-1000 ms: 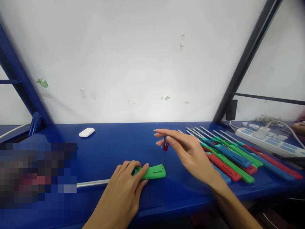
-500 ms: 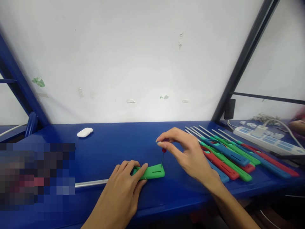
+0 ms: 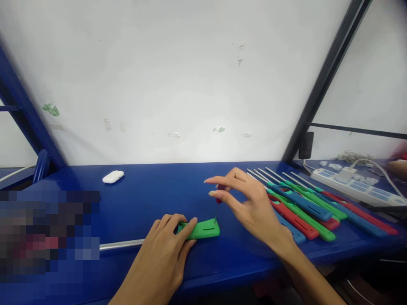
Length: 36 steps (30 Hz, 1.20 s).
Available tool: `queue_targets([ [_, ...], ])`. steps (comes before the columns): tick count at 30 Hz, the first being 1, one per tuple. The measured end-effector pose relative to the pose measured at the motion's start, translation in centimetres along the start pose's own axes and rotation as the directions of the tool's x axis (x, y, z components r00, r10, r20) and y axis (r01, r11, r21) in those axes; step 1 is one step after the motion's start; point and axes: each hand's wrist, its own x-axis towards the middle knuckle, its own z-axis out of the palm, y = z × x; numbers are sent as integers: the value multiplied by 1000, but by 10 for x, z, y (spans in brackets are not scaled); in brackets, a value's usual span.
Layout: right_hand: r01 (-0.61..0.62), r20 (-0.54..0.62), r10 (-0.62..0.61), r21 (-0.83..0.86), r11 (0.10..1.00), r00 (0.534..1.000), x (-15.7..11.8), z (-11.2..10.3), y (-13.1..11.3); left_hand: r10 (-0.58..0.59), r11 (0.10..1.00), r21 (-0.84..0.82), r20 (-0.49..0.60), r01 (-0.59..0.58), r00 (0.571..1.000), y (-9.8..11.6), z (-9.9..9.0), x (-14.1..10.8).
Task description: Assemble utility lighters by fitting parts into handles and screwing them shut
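My left hand [image 3: 170, 241] presses a green lighter [image 3: 206, 229] with a long metal tube [image 3: 122, 244] flat on the blue table; its fingers wrap round the handle near the trigger opening. Over the right end of that handle, my right hand [image 3: 243, 199] has its thumb and fingers around the dark red handle of a small screwdriver [image 3: 219, 197]. The screwdriver stands nearly upright, its thin shaft's tip at the handle's upper right corner. My index finger is stretched out, off the screwdriver's handle.
Several red, green and blue lighters [image 3: 305, 207] lie piled at the right. Behind them is a white power strip [image 3: 359, 186] with a plug. A white earphone case [image 3: 113, 176] sits at the back left of the blue table [image 3: 159, 186]. The left edge is pixelated.
The fingers of my right hand have spread, with the index finger lifted and straightened, showing more of the screwdriver's handle. My left hand and the green lighter have stayed in place.
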Motion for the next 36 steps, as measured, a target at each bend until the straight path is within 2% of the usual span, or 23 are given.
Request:
queue_targets([
  [4,0,147,-14,99,995,989,0,-6,1,5,1000,2,-7,-5,1000,-1,0,0],
  [10,-16,35,19,-70,997,999,0,-11,2,2,1000,14,0,-2,1000,-2,1,0],
  [15,12,193,-21,44,999,981,1,-18,2,14,1000,27,-14,-14,1000,-1,0,1],
  [20,41,50,-37,-70,997,998,1,-15,6,17,999,31,-16,-16,1000,-3,1,1],
  [23,47,102,-47,3,999,994,1,-14,5,11,1000,28,-21,-11,1000,-3,2,0],
  [25,88,115,-95,65,994,989,1,-14,4,8,1000,19,-15,-8,1000,-3,2,1],
  [28,135,20,-136,16,991,991,0,-13,1,7,1000,8,-3,-7,1000,-3,1,1],
  [30,121,-36,-124,-58,991,992,0,-13,0,5,1000,16,2,-5,1000,-3,1,1],
  [32,99,-13,-100,-62,993,995,0,-14,0,3,1000,30,2,-3,1000,-3,1,1],
  [34,84,43,-84,-4,996,996,0,-16,0,6,999,39,-4,-6,1000,-2,1,1],
  [36,60,46,-62,55,997,997,-1,-18,1,11,999,42,-15,-11,1000,-2,1,1],
])
